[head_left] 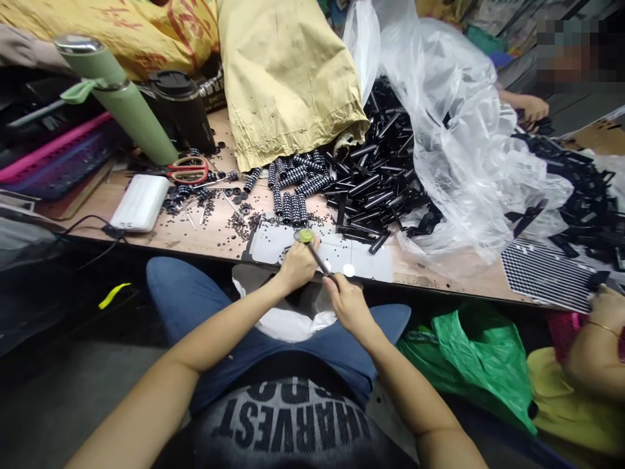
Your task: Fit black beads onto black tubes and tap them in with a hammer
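Observation:
My right hand (347, 301) is closed around the dark handle of a tool with a round yellow-green head (306, 236). That head lies over the fingertips of my left hand (297, 266), whose fingers are curled closed at the table edge; what they pinch is hidden. Under and beyond both hands is a pale flat sheet (374, 260) with a white disc (348, 270) on it. Just past it stand and lie several black tubes with white-dotted bands (288, 208). A heap of plain black tubes (366, 189) spreads to their right.
Tiny black bits (239, 228) litter the table near red-handled scissors (189, 170) and a white box (140, 203). A green bottle (131, 117), dark cup (180, 107), yellow sack (288, 71) and clear plastic (469, 150) stand behind. Co-workers' hands (532, 109) show at right.

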Tool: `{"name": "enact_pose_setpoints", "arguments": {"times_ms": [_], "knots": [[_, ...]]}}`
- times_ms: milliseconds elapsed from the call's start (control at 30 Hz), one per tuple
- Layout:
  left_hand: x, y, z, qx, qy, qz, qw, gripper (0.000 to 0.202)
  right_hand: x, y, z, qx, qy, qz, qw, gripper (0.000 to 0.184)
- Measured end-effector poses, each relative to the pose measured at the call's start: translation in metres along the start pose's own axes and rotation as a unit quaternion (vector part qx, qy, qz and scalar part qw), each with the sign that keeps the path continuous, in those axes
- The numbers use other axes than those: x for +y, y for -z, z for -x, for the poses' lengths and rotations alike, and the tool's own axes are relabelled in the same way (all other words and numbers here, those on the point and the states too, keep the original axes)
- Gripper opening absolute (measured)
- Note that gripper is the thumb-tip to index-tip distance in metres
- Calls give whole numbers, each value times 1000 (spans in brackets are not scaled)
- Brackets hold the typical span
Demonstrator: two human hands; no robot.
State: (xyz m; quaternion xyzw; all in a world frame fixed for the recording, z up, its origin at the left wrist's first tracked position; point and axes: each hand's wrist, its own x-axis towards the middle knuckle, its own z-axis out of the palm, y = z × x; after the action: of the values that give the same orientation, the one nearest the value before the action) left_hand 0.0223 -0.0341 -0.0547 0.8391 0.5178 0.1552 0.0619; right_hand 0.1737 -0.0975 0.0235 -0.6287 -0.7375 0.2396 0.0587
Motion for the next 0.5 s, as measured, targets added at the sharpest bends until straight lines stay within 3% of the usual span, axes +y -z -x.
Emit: {"name": "enact_pose_setpoints", "arguments": {"times_ms": [67,167,267,333,400,500], "knots": [[0,13,-1,-34,24,21,999,40,14,9,-1,37,-34,21,999,38],[-3,34,-15,-76,7,61,995,35,44,16,-5,64,-101,103,988,36],[-15,49,-53,-17,103,39,994,38,71,13,-15,86,-133,156,975,37],[-27,52,-82,-14,139,-15,990,37,80,12,-27,123,-103,153,975,35],[-37,50,-102,-56,107,-67,990,34,80,15,-47,173,-43,136,975,31],[-47,43,-113,-97,33,-105,989,32,65,24,-95,227,29,129,965,27]]}}
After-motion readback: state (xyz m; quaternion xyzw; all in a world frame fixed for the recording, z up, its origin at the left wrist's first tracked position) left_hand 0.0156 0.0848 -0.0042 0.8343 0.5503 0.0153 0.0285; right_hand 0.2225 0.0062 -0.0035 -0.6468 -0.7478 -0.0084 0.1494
